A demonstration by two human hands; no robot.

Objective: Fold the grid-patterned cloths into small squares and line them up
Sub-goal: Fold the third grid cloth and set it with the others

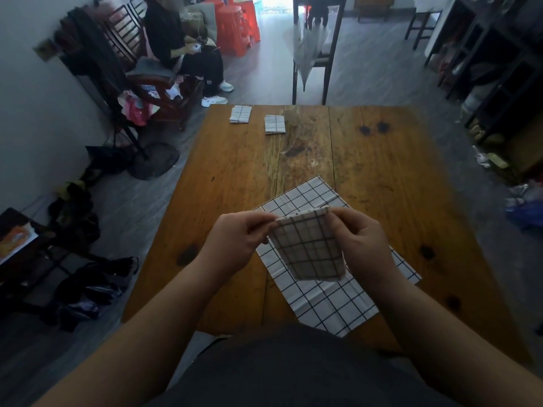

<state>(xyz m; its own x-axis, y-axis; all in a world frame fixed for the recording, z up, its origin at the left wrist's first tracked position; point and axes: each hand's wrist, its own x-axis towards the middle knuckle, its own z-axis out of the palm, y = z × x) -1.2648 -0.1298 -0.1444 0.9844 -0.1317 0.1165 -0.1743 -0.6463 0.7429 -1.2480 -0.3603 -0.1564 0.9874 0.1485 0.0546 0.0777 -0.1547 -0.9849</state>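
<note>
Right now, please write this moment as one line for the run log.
left hand: pinches folded cloth | right hand: pinches it too | open cloth: flat on table underneath | folded, far end: left square, right square

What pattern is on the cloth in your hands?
Dark grid lines on white cloth, seen in the head view.

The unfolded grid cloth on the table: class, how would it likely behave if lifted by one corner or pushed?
Probably floppy: the unfolded grid cloth lies flat with soft crease lines, so it would likely drape from a corner. It looks thin, so probably light. Pushed across the wooden table, it would likely bunch up rather than slide whole.
</note>
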